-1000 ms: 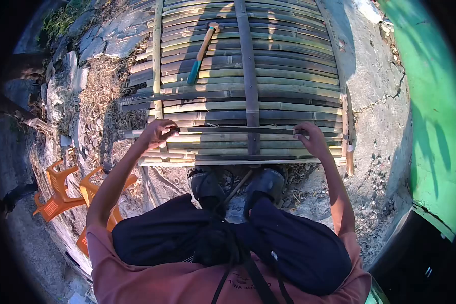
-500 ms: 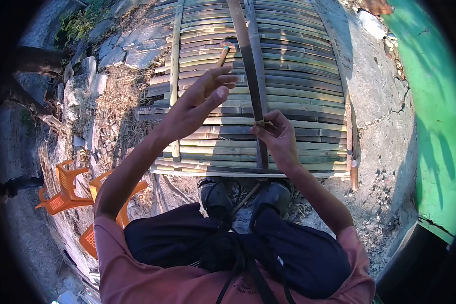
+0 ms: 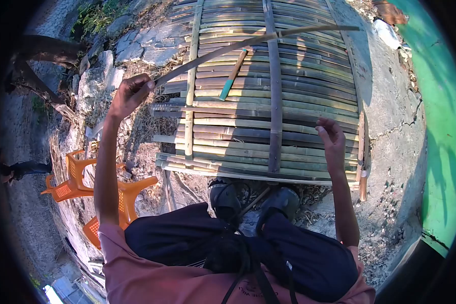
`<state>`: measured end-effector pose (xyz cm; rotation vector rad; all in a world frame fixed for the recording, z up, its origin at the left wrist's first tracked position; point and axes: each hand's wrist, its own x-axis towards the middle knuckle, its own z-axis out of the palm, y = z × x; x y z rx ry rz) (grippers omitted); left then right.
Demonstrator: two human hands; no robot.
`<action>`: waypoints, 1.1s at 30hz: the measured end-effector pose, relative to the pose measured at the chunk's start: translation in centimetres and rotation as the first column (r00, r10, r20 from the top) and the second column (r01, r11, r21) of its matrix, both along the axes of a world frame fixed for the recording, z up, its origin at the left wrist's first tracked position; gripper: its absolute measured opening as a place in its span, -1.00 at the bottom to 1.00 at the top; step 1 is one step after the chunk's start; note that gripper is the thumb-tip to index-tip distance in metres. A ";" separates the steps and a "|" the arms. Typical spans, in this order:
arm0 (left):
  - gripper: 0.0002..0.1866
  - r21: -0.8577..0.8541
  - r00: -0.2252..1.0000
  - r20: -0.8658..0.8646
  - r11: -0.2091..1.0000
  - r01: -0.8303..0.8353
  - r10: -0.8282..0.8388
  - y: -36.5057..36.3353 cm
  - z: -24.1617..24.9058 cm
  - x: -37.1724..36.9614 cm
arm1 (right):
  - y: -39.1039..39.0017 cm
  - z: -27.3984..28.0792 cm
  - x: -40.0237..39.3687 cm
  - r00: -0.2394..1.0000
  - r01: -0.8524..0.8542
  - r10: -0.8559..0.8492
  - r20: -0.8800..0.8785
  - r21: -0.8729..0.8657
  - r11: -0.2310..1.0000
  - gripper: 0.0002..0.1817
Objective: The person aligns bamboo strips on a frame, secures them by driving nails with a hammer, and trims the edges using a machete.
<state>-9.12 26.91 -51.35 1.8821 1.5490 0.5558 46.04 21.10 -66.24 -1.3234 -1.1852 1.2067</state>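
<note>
My left hand (image 3: 129, 96) is closed round the near end of a long, dark bamboo strip (image 3: 218, 53). The strip slants up to the right, across the slatted bamboo panel (image 3: 309, 104). Over the panel's right part, my right hand (image 3: 333, 144) holds nothing, its fingers loosely bent and apart from the thumb. A hammer (image 3: 234, 75) with a wooden handle and a teal grip lies on the slats below the strip; its head is partly covered by the strip.
Orange plastic chairs (image 3: 76, 177) stand at the left. Dark branches (image 3: 40, 91) and broken stone slabs (image 3: 149, 48) lie farther up. A green surface (image 3: 441, 152) runs along the right. My shoes (image 3: 278, 202) are at the panel's near edge.
The strip has swung from nearly upright to a slant, its near end now at the left. My left hand has taken hold of it; my right hand has let go and moved right.
</note>
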 end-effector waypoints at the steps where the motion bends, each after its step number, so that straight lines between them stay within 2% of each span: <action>1: -0.72 -0.039 0.999 0.023 0.999 -0.026 0.027 -0.8 -1.6 -1.6 | -0.3 -0.3 2.1 0.998 0.061 -0.060 0.026 -0.042 0.997 -0.77; 2: -0.71 -0.120 0.997 -0.072 0.991 -0.050 0.042 -1.4 -3.1 -3.4 | -0.7 -0.6 3.8 0.991 0.125 -0.120 0.055 -0.084 0.989 -0.79; 3: -0.67 -0.216 0.996 -0.079 0.975 -0.058 0.042 -2.1 -4.6 -4.6 | -1.1 -1.0 5.4 0.990 0.134 -0.129 0.064 -0.086 0.987 -0.79; 4: -0.64 -0.274 0.989 -0.146 0.961 -0.028 -0.013 -2.5 -6.3 -6.2 | -1.6 -1.6 7.0 0.978 0.185 -0.172 0.114 -0.111 0.977 -0.79; 5: -0.62 -0.274 0.991 -0.122 0.962 0.013 -0.048 -3.1 -8.8 -8.2 | -2.0 -2.3 8.6 0.963 0.236 -0.214 0.165 -0.131 0.963 -0.80; 7: -0.61 -0.479 0.980 -0.199 0.872 -0.099 0.002 -4.0 -9.8 -9.3 | -3.1 -4.0 10.7 0.949 0.273 -0.244 0.198 -0.131 0.953 -0.80; 8: -0.61 -0.481 0.981 -0.193 0.872 -0.091 -0.004 -4.3 -10.2 -9.9 | -3.5 -4.5 11.2 0.947 0.280 -0.244 0.210 -0.162 0.946 -0.79; 10: -0.67 -0.592 0.984 -0.171 0.793 -0.147 0.054 -4.7 -10.8 -11.4 | -4.2 -4.7 11.4 0.940 0.300 -0.246 0.238 -0.223 0.928 -0.78; 15: -0.63 -0.632 0.995 -0.047 0.769 -0.094 0.083 -4.8 -13.0 -18.2 | -5.1 -7.3 10.5 0.958 0.258 -0.201 0.206 -0.306 0.916 -0.76; 17: -0.61 -0.594 0.973 -0.191 0.774 -0.218 0.128 -5.1 -12.3 -19.5 | -5.1 -8.2 10.1 0.975 0.192 -0.142 0.173 -0.316 0.929 -0.75; 18: -0.62 -0.583 0.969 -0.230 0.785 -0.210 0.088 -5.2 -12.4 -20.7 | -5.1 -8.4 9.9 0.978 0.173 -0.124 0.166 -0.327 0.929 -0.75; 22: -0.70 -0.529 0.969 -0.232 0.826 -0.196 0.081 -5.3 -13.4 -24.5 | -5.0 -8.9 9.1 0.984 0.142 -0.090 0.156 -0.364 0.921 -0.75; 23: -0.70 -0.533 0.969 -0.233 0.823 -0.197 0.081 -5.3 -13.5 -24.5 | -5.0 -9.1 9.1 0.984 0.120 -0.062 0.167 -0.364 0.924 -0.74; 25: -0.72 -0.549 0.931 -0.333 0.771 -0.322 0.151 -5.1 -12.6 -22.5 | -5.2 -9.4 9.1 0.983 0.098 -0.032 0.180 -0.368 0.925 -0.74; 29: -0.71 -0.555 0.927 -0.350 0.769 -0.319 0.132 -4.9 -13.4 -23.2 | -5.4 -10.0 8.9 0.983 0.094 -0.018 0.184 -0.408 0.908 -0.74; 33: -0.69 -0.529 0.950 -0.261 0.798 -0.289 0.171 -5.2 -12.4 -24.0 | -5.7 -9.8 8.2 0.981 0.093 -0.009 0.194 -0.425 0.901 -0.74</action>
